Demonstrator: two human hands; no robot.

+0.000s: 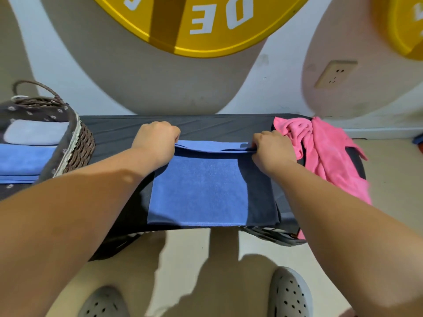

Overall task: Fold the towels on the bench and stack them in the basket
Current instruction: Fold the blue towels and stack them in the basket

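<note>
left grip: fist pinching far left corner of blue towel
right grip: clamped on far right corner
blue towel: flat on bench
basket: left end, holds folded towels
pink towel: crumpled, right end

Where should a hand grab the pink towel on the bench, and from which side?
Take the bunched ridge at the top of the pink towel, coming from above. It lies crumpled in a heap on the bench, so its edges and corners are hidden, and that raised fold is the clearest thing to pinch. The lower part drapes off the bench end. The right hand, now gripping the blue towel, is nearest.
</note>
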